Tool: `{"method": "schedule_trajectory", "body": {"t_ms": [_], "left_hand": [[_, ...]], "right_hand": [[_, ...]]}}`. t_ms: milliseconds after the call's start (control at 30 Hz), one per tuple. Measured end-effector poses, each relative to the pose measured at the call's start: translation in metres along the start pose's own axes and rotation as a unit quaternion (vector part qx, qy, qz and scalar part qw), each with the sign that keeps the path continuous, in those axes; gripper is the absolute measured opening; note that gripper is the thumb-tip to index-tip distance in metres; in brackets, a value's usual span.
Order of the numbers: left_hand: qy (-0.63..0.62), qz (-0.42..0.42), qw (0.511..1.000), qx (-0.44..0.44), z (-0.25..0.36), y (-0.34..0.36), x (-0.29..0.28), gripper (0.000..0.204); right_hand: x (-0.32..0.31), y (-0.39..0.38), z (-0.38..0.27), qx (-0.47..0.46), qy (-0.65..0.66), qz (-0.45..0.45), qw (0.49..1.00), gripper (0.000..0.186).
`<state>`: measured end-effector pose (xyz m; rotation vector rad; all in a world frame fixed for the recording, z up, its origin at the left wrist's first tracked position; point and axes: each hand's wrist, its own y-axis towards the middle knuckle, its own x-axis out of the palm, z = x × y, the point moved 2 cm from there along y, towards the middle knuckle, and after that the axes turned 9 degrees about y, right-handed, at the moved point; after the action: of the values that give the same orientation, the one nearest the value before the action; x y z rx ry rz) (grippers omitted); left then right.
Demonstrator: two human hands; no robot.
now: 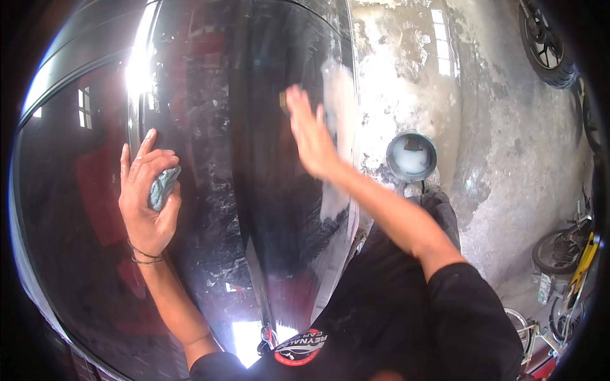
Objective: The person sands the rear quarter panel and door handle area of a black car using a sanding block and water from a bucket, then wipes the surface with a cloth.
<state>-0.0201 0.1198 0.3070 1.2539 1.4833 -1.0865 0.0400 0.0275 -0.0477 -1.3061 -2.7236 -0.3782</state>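
Left hand (147,193) clutches a grey-green pad (162,187) — right hand (309,134) spread flat on the car panel (254,190)

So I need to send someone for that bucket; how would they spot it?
Start at the glossy dark car panel and look past its right edge to the wet concrete floor. The bucket stands there by the person's foot: round, grey, holding milky liquid.

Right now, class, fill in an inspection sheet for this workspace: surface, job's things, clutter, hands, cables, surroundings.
Surface: glossy dark car panel, wet and streaked, glare at top.
Job's things: grey-green pad; small object at the right fingertips, too blurred to tell.
Clutter: round tub of pale liquid on the floor.
Hands: left hand grips the pad; right hand flat on the panel, blurred.
Cables: nothing seen.
Surroundings: stained concrete floor; motorbike wheel.
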Motion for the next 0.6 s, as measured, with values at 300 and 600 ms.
{"method": "schedule_trajectory", "body": {"t_ms": [300,600], "left_hand": [[0.0,0.015,1.0,-0.005,0.0,0.003,0.006,0.039],[-0.01,0.003,1.0,0.009,0.004,0.015,0.006,0.041]], "right_hand": [[0.02,-0.079,-0.008,0.033,0.064,-0.024,0.997,0.057],[-0.048,0.14,0.02,0.007,-0.007,0.095,0.995,0.053]]}}
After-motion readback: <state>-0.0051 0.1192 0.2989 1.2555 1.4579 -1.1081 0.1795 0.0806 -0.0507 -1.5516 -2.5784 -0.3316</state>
